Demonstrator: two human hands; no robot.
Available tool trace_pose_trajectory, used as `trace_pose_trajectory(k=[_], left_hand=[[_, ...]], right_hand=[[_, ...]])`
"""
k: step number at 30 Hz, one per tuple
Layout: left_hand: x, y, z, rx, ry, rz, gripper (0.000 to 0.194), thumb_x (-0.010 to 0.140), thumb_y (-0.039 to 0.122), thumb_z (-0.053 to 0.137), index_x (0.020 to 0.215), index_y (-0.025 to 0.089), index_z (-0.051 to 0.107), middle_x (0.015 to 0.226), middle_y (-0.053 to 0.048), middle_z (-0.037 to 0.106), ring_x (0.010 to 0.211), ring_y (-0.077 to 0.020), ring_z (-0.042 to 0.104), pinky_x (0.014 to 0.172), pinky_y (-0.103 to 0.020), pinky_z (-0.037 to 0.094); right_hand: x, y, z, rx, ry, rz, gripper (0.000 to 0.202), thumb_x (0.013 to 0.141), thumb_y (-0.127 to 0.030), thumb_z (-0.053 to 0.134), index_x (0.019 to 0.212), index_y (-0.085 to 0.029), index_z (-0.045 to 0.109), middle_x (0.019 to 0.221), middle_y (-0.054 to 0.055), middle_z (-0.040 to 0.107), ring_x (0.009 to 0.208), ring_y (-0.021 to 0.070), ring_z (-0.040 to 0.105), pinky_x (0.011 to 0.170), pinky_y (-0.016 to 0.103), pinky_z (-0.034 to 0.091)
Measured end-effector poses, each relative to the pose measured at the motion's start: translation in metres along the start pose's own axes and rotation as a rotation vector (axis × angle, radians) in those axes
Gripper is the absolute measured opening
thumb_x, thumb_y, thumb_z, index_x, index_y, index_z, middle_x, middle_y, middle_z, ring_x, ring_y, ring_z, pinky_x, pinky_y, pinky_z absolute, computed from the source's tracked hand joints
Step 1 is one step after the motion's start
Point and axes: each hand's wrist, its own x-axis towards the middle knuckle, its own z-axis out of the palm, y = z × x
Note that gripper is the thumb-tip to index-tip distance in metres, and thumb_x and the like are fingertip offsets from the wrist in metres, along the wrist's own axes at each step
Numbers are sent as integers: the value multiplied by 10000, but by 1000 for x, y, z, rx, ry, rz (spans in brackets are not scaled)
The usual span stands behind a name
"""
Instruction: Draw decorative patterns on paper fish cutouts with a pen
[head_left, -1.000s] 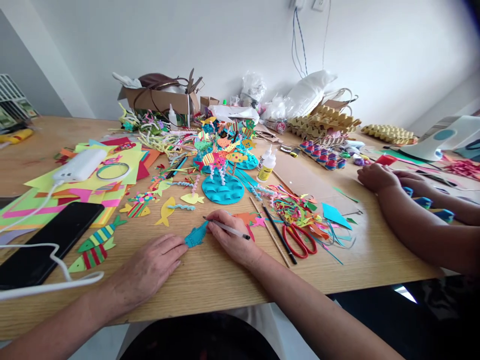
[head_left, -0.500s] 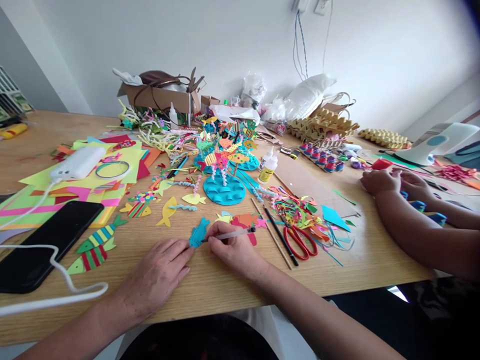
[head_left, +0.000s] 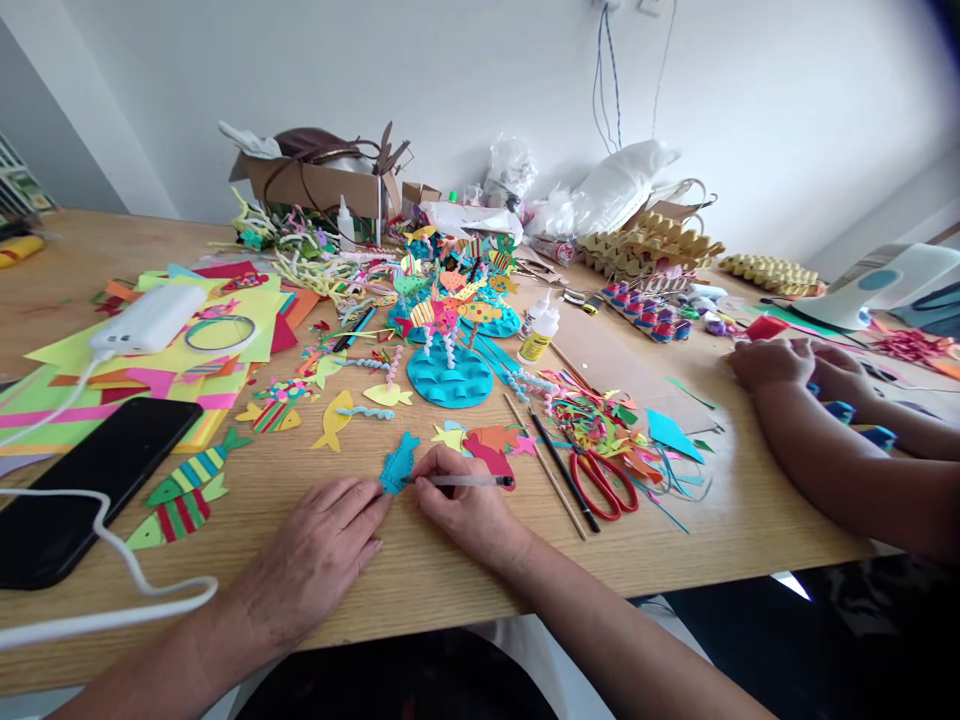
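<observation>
Right hand (head_left: 461, 505) pinching pen (head_left: 480, 481), tip at blue fish cutout (head_left: 400, 463) on near part of worktop (head_left: 427, 585); left hand (head_left: 322, 530) laid flat, fingertips at cutout's near-left edge. Apparent step: marking detail. Next stroke would call for steady cutout, light pressure.

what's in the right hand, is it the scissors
No, the right hand holds a pen, and the scissors lie apart from it on the table.

Yellow bottle label (head_left: 535, 347), apparently printed, nothing legible
</observation>
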Motion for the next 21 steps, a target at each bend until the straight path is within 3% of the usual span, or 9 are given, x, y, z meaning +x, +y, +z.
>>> trace_pose_trajectory(k=[11,21], left_hand=[[-3,0,3,11,-71,-2,336,937,161,321,1106,159,612,1047,-57,659,977,-204,564,873,-353,445],[-4,-1,4,30,-58,4,338,949,182,313,1090,149,619,1043,-64,658,974,-212,564,879,-358,430]], right_hand=[[-1,0,0,-12,-3,-17,113,713,-82,507,681,-186,537,609,-32,553,548,91,483,533,202,389],[0,1,0,15,-6,-11,108,728,-100,494,685,-195,521,606,-35,541,565,102,500,550,210,397]])
